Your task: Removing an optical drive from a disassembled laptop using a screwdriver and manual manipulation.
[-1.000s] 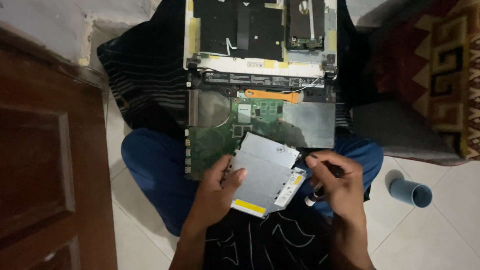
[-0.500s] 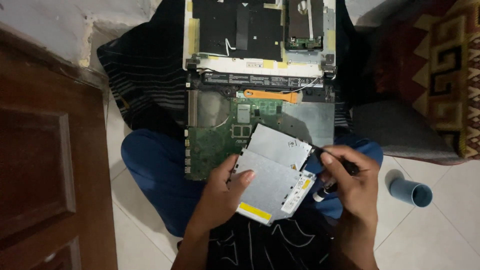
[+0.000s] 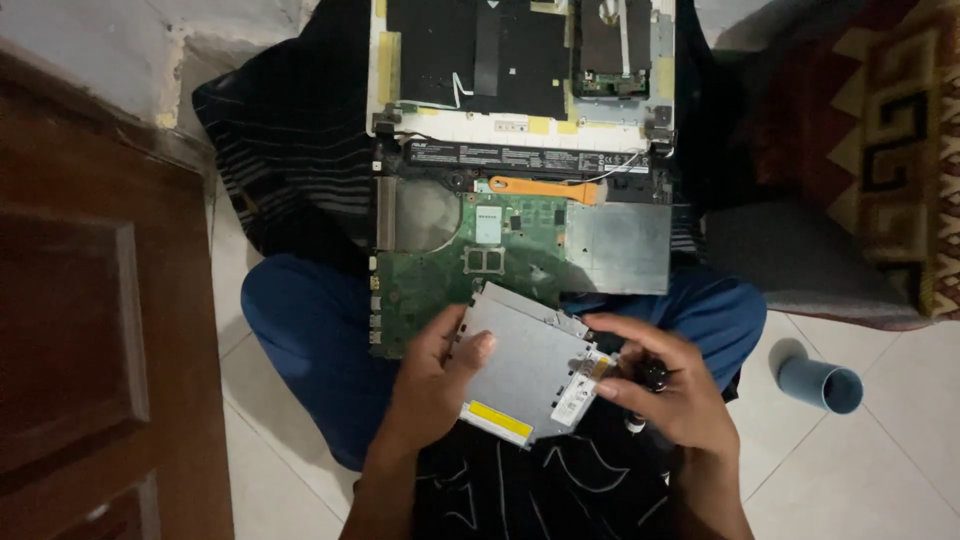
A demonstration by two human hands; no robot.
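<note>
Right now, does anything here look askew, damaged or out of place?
Nothing looks damaged or spilled. The opened laptop lies across the person's lap with its green circuit board bare. The silver optical drive sits tilted, held in the left hand. A blue cup lies on its side on the tiles.

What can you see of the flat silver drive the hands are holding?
The silver drive is a thin, square, metal-looking slab with a yellow strip on its near edge and a white label at its right corner. It is held tilted over the lap, just below the green circuit board. The left hand grips its left side; the right hand touches its right edge.
</note>
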